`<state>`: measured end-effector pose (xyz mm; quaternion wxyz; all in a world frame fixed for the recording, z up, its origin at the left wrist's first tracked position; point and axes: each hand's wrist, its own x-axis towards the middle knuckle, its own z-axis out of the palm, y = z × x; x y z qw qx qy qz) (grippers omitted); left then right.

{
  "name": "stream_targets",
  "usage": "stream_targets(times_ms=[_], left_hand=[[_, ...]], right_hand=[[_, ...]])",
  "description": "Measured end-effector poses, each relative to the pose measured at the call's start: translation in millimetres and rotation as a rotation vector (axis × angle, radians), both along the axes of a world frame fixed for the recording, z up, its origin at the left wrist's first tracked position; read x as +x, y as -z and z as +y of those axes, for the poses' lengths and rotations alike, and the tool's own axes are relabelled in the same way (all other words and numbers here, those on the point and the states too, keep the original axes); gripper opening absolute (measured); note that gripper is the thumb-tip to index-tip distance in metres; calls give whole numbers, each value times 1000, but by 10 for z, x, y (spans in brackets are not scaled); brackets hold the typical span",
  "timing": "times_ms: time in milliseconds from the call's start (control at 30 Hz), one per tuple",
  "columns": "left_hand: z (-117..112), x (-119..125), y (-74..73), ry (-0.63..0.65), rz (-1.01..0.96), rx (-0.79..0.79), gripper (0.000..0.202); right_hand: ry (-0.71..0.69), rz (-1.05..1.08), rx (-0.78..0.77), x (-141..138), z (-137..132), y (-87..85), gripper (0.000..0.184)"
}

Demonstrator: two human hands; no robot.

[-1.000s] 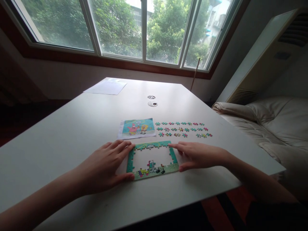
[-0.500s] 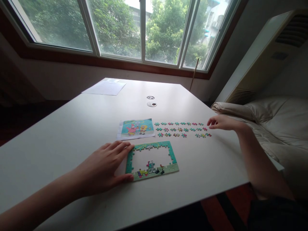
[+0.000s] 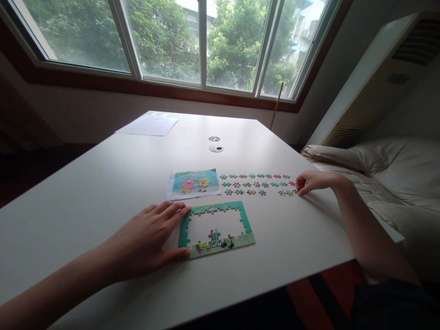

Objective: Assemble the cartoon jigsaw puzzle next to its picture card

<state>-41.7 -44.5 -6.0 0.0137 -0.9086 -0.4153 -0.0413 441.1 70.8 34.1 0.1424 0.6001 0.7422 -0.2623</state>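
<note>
A partly assembled jigsaw puzzle lies flat on the white table, its border joined around a bare middle, with some figure parts along the bottom. My left hand holds its left side, fingers at the upper corner and thumb at the lower one. Loose jigsaw pieces lie in three rows beyond it. At the right end of the bottom row, my right hand has its fingertips closed down on a jigsaw piece, mostly covered by the fingers. A reference picture with cartoon figures lies behind the puzzle.
The white table reaches toward the window. Sheets of paper lie at its far left. Two round inserts are set in the tabletop. A pale leather sofa stands close on the right.
My right hand has come down and slightly toward me, its fingertips now at the last piece of the bottom row. My left hand stays on the puzzle.
</note>
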Motion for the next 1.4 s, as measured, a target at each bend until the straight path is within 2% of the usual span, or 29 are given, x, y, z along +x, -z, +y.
stream_targets(times_ms=[400, 533, 700, 833, 933, 1033, 1133, 1267, 1400], left_hand=[[-2, 6, -2, 0, -17, 2, 74], [0, 3, -4, -4, -36, -23, 75], [31, 27, -39, -21, -61, -46, 63], [38, 101, -82, -59, -174, -52, 41], [27, 160, -84, -56, -295, -73, 28], [33, 208, -61, -15, -427, -104, 23], [60, 275, -72, 0, -536, -145, 21], [85, 422, -182, -20, -594, -250, 17], [71, 580, -272, -75, -660, -326, 16]], right_hand=[[47, -5, -51, 21, -11, -6, 30], [20, 107, -28, -63, -61, -70, 32], [-50, 491, 52, -556, -174, -112, 45], [-86, 786, 81, -1105, -331, 42, 37], [-64, 958, 12, -1443, -471, 188, 32], [-88, 1018, -3, -1670, -585, 267, 27], [-94, 1019, 29, -1816, -652, 266, 23], [-42, 1045, 39, -1978, -699, 233, 21], [19, 1121, -30, -2114, -743, 243, 25]])
